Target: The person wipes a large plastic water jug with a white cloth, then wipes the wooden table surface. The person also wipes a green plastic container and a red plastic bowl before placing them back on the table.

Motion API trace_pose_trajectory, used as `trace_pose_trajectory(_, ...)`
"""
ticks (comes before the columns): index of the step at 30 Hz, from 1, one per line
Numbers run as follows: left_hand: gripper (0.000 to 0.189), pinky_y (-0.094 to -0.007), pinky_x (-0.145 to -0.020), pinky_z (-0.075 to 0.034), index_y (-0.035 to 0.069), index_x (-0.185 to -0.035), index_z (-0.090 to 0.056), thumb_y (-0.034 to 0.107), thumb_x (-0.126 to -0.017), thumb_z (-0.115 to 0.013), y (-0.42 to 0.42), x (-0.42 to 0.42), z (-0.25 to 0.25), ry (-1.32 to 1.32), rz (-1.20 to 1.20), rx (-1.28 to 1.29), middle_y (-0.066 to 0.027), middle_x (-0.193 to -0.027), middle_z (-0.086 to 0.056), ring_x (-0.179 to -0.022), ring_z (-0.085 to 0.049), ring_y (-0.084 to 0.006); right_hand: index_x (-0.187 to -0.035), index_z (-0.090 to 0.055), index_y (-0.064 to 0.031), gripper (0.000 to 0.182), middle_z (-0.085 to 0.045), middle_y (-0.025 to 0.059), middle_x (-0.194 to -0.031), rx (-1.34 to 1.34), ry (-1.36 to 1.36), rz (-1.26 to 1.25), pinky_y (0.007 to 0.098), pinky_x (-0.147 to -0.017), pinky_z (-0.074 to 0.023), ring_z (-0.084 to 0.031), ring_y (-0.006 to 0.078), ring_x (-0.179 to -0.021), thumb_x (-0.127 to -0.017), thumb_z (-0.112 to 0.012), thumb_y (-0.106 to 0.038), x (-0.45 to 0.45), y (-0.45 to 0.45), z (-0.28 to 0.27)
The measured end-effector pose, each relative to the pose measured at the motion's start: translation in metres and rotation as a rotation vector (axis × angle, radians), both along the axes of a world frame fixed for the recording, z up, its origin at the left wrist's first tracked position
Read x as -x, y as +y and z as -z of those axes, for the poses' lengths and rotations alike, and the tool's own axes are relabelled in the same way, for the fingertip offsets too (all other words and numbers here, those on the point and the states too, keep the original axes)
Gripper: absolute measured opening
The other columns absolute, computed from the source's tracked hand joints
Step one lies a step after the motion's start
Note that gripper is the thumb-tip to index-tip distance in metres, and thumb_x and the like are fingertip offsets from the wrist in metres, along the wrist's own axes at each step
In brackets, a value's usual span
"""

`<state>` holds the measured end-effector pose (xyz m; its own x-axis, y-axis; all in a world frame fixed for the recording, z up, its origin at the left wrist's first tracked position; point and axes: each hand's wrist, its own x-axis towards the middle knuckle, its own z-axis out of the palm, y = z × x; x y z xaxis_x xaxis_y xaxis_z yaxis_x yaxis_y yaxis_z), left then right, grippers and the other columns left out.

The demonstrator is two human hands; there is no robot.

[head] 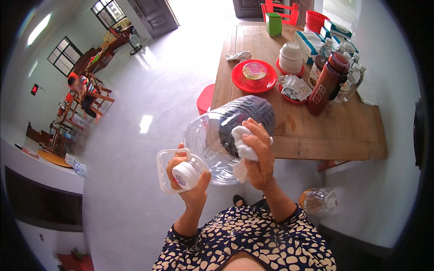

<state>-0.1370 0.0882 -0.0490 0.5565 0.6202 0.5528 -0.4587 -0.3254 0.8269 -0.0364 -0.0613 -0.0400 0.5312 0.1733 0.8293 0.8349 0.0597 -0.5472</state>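
A large clear plastic jug with a white screw cap and a white carrying handle is held tilted in front of me, its base towards the table. Around the neck and cap my left hand is closed. My right hand presses a crumpled white cloth against the jug's side. Something dark shows through the lower part of the jug; whether it lies inside or behind cannot be told.
On the wooden table stand a red plate, stacked white bowls, a red-brown thermos and tissue boxes. A red stool is beside it. Another large bottle is on the floor. A person sits far left.
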Motion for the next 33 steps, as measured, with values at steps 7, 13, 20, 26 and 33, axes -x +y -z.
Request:
trace_pose_trajectory(7, 0.061, -0.0573, -0.110, -0.027, 0.014, -0.111, -0.042, 0.028, -0.067, -0.082, 0.003, 0.005, 0.004, -0.016, 0.077, -0.215, -0.0078, -0.109, -0.049, -0.123, -0.045, -0.0362, -0.118, -0.056, -0.0027, 0.032, -0.061, 0.0158, -0.118, 0.035, 0.302, -0.038, 0.0431, -0.103, -0.0340, -0.053, 0.0332, -0.117, -0.089, -0.049, -0.014, -0.042, -0.012, 0.002)
trace_pose_trajectory(13, 0.064, -0.0573, -0.109, -0.029, 0.014, -0.112, -0.041, 0.032, -0.067, -0.083, 0.008, 0.004, 0.012, -0.043, 0.086, -0.241, -0.0082, -0.111, -0.046, -0.125, -0.042, -0.0399, -0.115, -0.058, -0.0038, 0.027, -0.063, 0.0128, -0.109, -0.040, 0.710, 0.134, 0.0346, -0.082, -0.0464, -0.061, 0.0230, -0.092, -0.094, -0.051, -0.018, -0.088, -0.019, 0.046)
trace_pose_trajectory(20, 0.063, -0.0550, -0.109, -0.031, 0.011, -0.117, -0.039, 0.033, -0.072, -0.078, 0.011, 0.002, 0.018, -0.091, 0.120, -0.157, -0.0135, -0.124, -0.045, -0.136, -0.030, -0.0396, -0.115, -0.054, -0.0025, 0.030, -0.063, 0.0116, -0.089, -0.320, 0.796, 0.157, 0.0329, -0.071, -0.0473, -0.059, 0.0175, -0.079, -0.100, -0.046, -0.027, -0.116, -0.027, 0.100)
trace_pose_trajectory(26, 0.064, -0.0594, -0.109, -0.028, 0.013, -0.114, -0.038, 0.041, -0.070, -0.076, 0.016, 0.004, 0.023, -0.028, 0.048, -0.121, -0.0098, -0.123, -0.042, -0.132, -0.033, -0.0412, -0.111, -0.056, -0.0022, 0.033, -0.060, 0.0039, -0.085, -0.210, 0.908, 0.206, 0.0288, -0.070, -0.0456, -0.056, 0.0132, -0.078, -0.100, -0.043, -0.030, -0.082, -0.041, 0.124)
trace_pose_trajectory(33, 0.066, -0.0578, -0.107, -0.030, 0.016, -0.109, -0.040, 0.049, -0.067, -0.079, -0.002, -0.006, -0.005, -0.022, 0.076, -0.227, -0.0051, -0.113, -0.045, -0.126, -0.040, -0.0399, -0.126, -0.048, -0.0064, 0.033, -0.060, 0.0042, -0.107, -0.785, 1.249, -0.058, 0.0285, -0.084, -0.0496, -0.059, 0.0135, -0.094, -0.097, -0.043, -0.020, -0.059, -0.057, 0.149)
